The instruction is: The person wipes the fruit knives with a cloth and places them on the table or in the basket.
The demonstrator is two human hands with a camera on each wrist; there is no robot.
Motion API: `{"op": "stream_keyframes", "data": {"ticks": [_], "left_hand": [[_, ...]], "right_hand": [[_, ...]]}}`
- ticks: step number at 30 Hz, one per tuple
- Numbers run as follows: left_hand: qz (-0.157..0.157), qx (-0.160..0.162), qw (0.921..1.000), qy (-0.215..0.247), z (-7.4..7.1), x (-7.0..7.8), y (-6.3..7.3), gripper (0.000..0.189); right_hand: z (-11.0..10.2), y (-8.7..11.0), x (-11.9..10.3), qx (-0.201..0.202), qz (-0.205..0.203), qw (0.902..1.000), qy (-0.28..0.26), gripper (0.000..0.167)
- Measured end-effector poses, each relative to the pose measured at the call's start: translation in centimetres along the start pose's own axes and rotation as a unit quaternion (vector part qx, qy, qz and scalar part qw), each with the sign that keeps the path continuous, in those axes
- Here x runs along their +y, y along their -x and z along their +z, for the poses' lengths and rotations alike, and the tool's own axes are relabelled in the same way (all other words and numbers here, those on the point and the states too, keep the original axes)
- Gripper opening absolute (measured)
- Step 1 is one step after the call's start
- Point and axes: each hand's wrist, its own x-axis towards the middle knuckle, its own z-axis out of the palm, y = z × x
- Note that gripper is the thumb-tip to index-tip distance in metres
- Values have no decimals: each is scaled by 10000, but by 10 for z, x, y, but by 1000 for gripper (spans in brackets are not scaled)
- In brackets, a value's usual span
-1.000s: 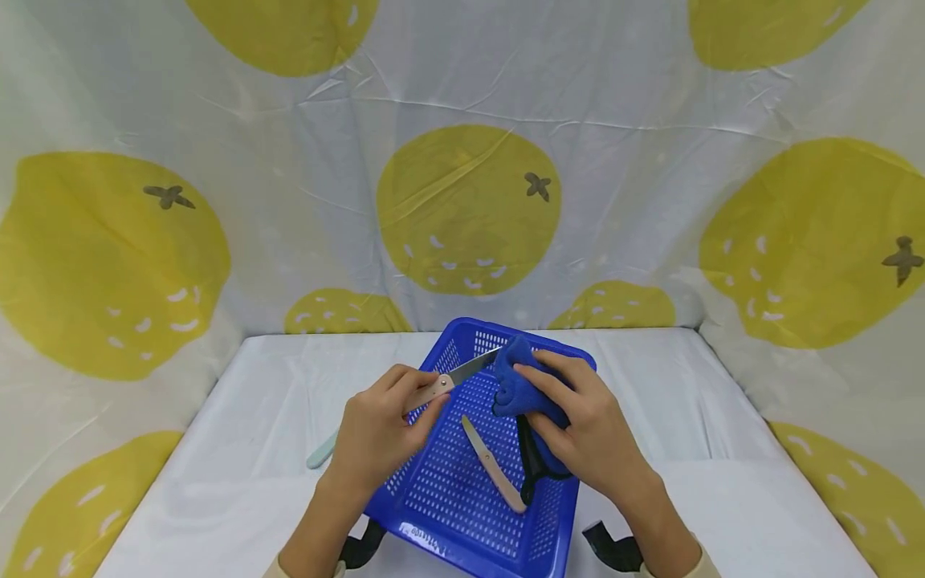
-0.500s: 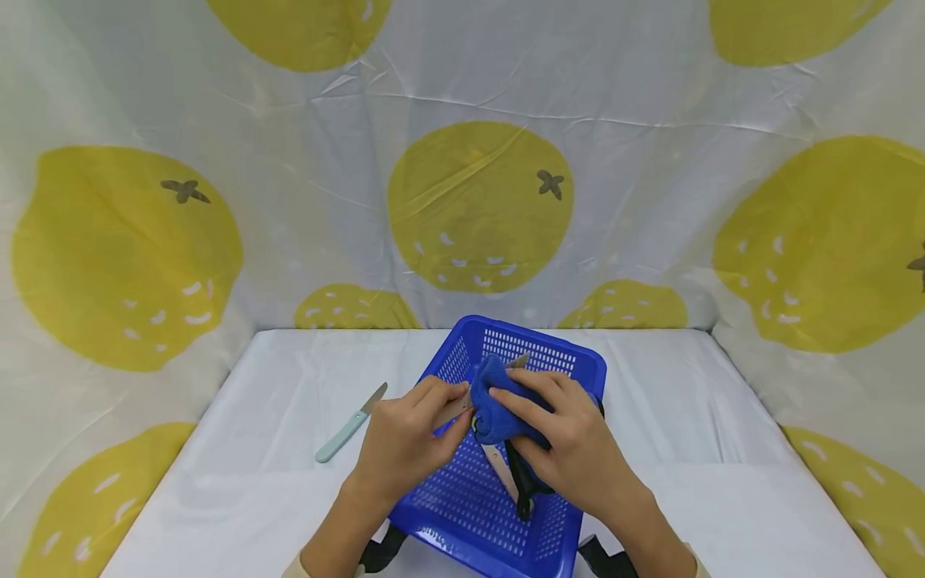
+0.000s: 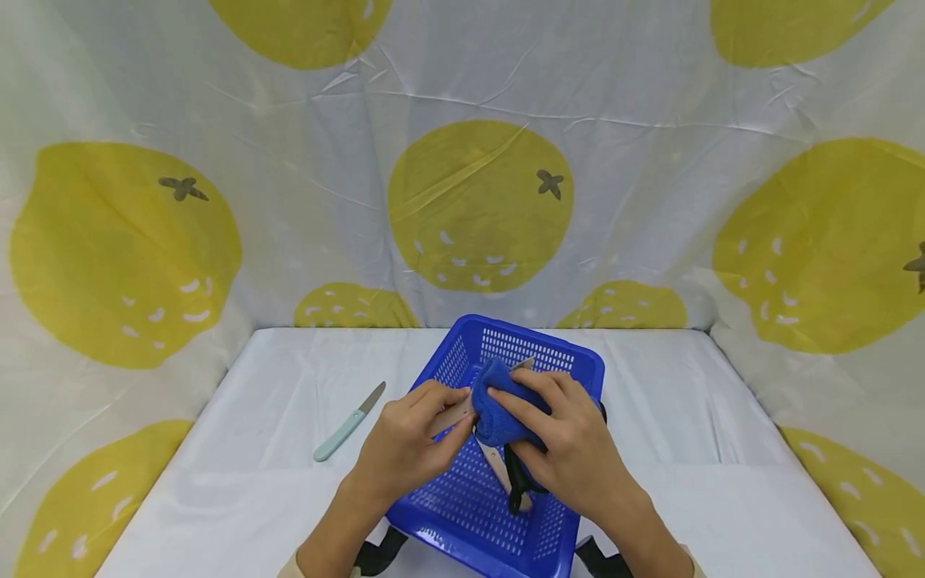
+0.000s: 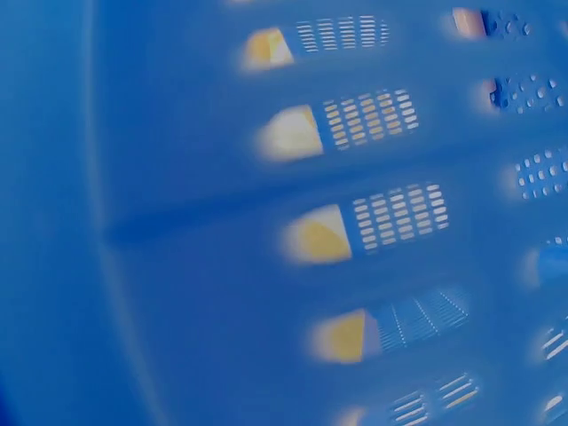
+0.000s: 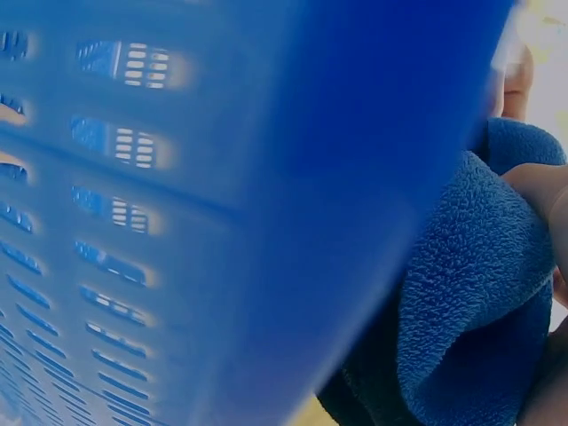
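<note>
Over a blue plastic basket [image 3: 441,534], my left hand [image 3: 405,441] pinches the pale pink handle [image 3: 453,412] of a knife. My right hand [image 3: 578,441] grips a blue terry cloth [image 3: 499,409] folded round the knife's blade, whose tip [image 3: 523,364] pokes out on the far side. In the right wrist view the cloth [image 5: 479,275] shows bunched under the fingers, beside the basket wall [image 5: 204,177]. The left wrist view holds only the perforated basket wall [image 4: 195,311]; the left hand is out of it. A second pink-handled knife [image 3: 495,464] lies in the basket, partly hidden by the cloth.
A small knife with a mint handle [image 3: 340,435] lies on the white-covered table [image 3: 289,401], left of the basket. Something black [image 3: 517,486] hangs below the cloth into the basket. Behind the table stands a lemon-print curtain [image 3: 621,201].
The cloth has slid from the blade's tip down near the handle, the two hands coming closer together. The mint-handled knife, mostly covered by my left hand before, now shows whole.
</note>
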Motion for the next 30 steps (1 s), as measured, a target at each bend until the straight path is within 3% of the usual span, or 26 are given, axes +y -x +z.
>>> {"op": "stream_keyframes", "data": {"ticks": [11, 30], "left_hand": [[127, 93, 9999, 45, -2, 3, -2, 20], [-229, -183, 9994, -165, -5, -1, -1, 19]], "right_hand": [[-1, -1, 6, 161, 102, 9997, 157, 50], [-5, 5, 38, 492, 818, 9953, 137, 46]]}}
